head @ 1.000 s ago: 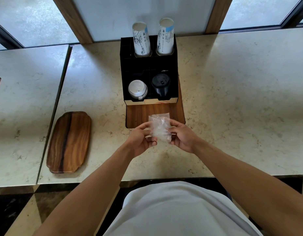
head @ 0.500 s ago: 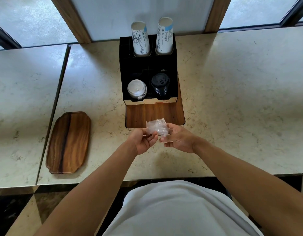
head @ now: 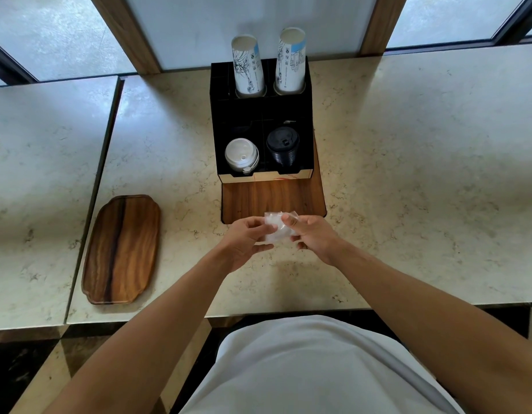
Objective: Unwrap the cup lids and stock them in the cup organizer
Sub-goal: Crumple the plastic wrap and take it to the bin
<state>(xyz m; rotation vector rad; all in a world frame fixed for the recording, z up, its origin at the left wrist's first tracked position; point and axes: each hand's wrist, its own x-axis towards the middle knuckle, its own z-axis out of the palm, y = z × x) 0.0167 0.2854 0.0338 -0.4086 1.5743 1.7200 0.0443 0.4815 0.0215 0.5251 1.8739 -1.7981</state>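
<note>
On the left part of the desk lies an oblong wooden tray, well apart from the other things. To its right, at the near edge of a flat wooden board, the left hand and the right hand meet above the desk. The fingers of both hands pinch a crumpled clear plastic wrapper between them; I cannot tell if a lid is inside. Farther away, on the board, stands the black cup organizer. Its near left compartment holds white lids, its near right compartment holds black lids. At the far side, two stacks of paper cups rise from it.
</note>
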